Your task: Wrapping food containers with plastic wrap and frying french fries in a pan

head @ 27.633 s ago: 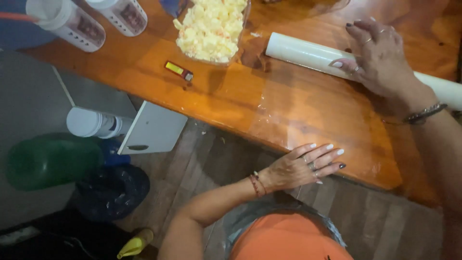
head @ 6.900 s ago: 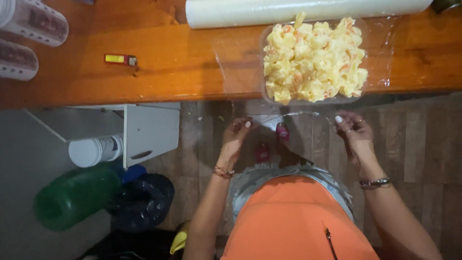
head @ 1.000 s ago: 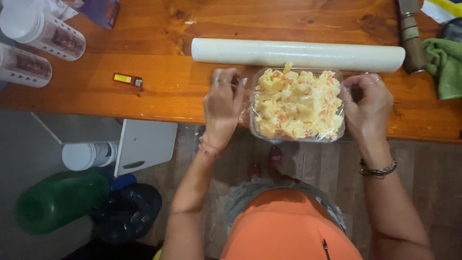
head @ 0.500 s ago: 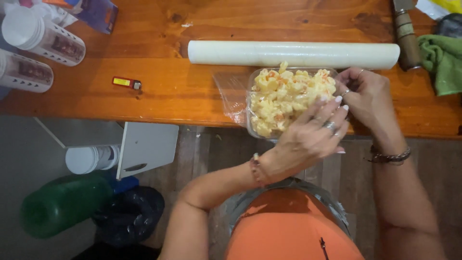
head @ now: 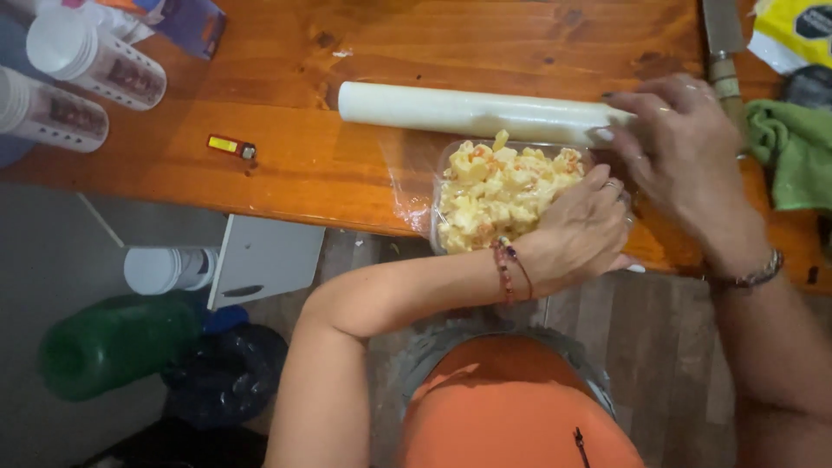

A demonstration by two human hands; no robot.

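Both hands work at the tray of food on the wooden table.

We see the clear tray (head: 485,195) of yellow salad at the table's (head: 295,165) near edge, just in front of the white roll (head: 468,113). Our left hand (head: 585,230) lies across its right side, fingers together and curled down. Our right hand (head: 685,152) is beside it, fingers loosely spread, fingertips touching the roll's end.

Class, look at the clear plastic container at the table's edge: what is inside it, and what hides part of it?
The clear container holds a heaped yellow, chunky food with orange flecks. The left hand covers its right part, so the contents there and the bottom cannot be seen.
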